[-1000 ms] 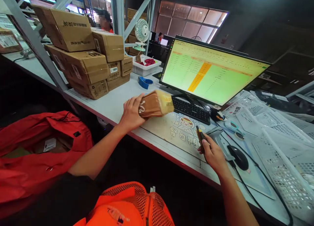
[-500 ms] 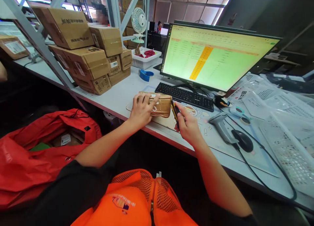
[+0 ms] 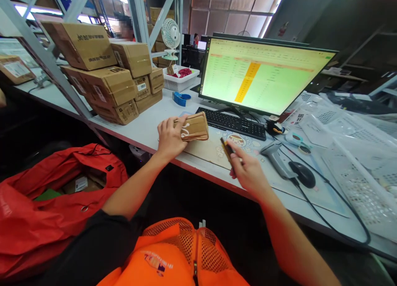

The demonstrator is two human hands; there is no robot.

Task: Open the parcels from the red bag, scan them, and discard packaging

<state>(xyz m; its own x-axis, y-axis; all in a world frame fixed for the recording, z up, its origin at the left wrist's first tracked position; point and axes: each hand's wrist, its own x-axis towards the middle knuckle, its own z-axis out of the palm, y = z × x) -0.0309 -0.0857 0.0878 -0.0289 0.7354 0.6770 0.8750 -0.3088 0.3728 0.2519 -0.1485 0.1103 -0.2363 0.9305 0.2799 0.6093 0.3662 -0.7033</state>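
Observation:
My left hand [image 3: 170,138] grips the left end of a small brown cardboard box [image 3: 197,127] with white lettering, tilted above the desk mat [image 3: 214,156]. Fingers are wrapped over its top edge. To the right, apart from the box, my right hand [image 3: 248,166] is closed around a utility knife [image 3: 227,148] with a yellow and dark handle. The knife's tip points up and left towards the box. Whether its blade is out is too small to tell.
Behind the box are a keyboard [image 3: 232,124] and a lit monitor [image 3: 257,79]. A barcode scanner [image 3: 277,160] and mouse [image 3: 302,174] lie right, beside plastic-wrapped baskets [image 3: 356,174]. Stacked cartons [image 3: 108,85] stand left, a blue tape dispenser [image 3: 181,98] farther back. A red bag [image 3: 62,211] sits below.
My right hand has drawn the knife away from the box, right and downward. My left hand has shifted the box left and turned it, so its lettered side shows more.

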